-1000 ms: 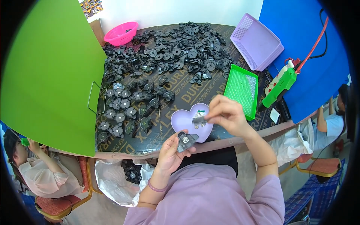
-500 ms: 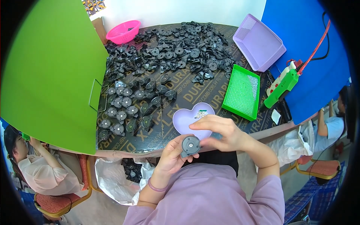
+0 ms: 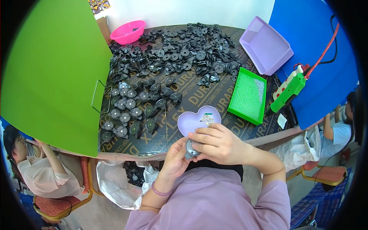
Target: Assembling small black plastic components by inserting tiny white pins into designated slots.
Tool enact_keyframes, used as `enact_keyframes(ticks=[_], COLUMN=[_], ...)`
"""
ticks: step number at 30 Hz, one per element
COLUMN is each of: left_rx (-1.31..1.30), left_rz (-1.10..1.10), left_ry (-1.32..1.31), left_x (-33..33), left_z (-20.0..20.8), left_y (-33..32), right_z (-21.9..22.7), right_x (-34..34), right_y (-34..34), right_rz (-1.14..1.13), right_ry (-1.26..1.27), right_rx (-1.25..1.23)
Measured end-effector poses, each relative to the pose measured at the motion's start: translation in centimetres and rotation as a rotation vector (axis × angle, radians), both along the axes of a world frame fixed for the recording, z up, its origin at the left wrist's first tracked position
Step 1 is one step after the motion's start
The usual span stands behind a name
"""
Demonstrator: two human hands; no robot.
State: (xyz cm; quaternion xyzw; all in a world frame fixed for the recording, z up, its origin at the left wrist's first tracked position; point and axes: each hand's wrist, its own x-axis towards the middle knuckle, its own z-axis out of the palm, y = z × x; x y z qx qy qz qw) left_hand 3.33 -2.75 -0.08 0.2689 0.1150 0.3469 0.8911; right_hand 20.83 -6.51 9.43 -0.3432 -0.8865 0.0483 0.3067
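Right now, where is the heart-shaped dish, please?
In the head view, the heart-shaped dish sits just beyond the right hand, left of the green tray.

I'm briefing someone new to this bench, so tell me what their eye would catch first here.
Probably the heap of black parts across the back of the dark tabletop, between a bright green panel on the left and a blue panel on the right. Next, likely the heart-shaped lilac bowl near the front edge, with small pieces inside. On its near side, the left hand holds a round dark part, the right hand over it.
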Motion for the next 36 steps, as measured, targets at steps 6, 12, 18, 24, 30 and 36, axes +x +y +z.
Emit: enact_keyframes(ticks=[6, 12, 18, 24, 30, 36], left_rx=[0.114, 0.17, 0.148, 0.128, 0.128, 0.086], left_rz=[0.114, 0.226, 0.244, 0.268, 0.278, 0.168], left_ry=[0.14, 0.183, 0.168, 0.145, 0.133, 0.088], left_x=[-0.6, -1.4, -1.8, -2.6, -2.7, -1.3], left_z=[0.1, 2.0, 1.3, 1.5, 1.2, 1.1], left_y=[0.2, 0.7, 1.0, 0.9, 1.0, 0.7], right_z=[-1.9, -2.2, -6.5, -7.1, -5.9, -6.6], right_x=[-0.9, 3.3, 5.5, 4.8, 8.6, 10.3], right_y=[0.2, 11.2, 18.9, 20.4, 18.8, 15.7], right_rz=[-0.075, -0.283, -0.401, -0.392, -0.68, -0.528], right_ry=[-0.176, -0.01, -0.27, -0.239, -0.492, -0.228], right_rx=[0.252, 0.018, -0.098, -0.019, -0.134, -0.116])
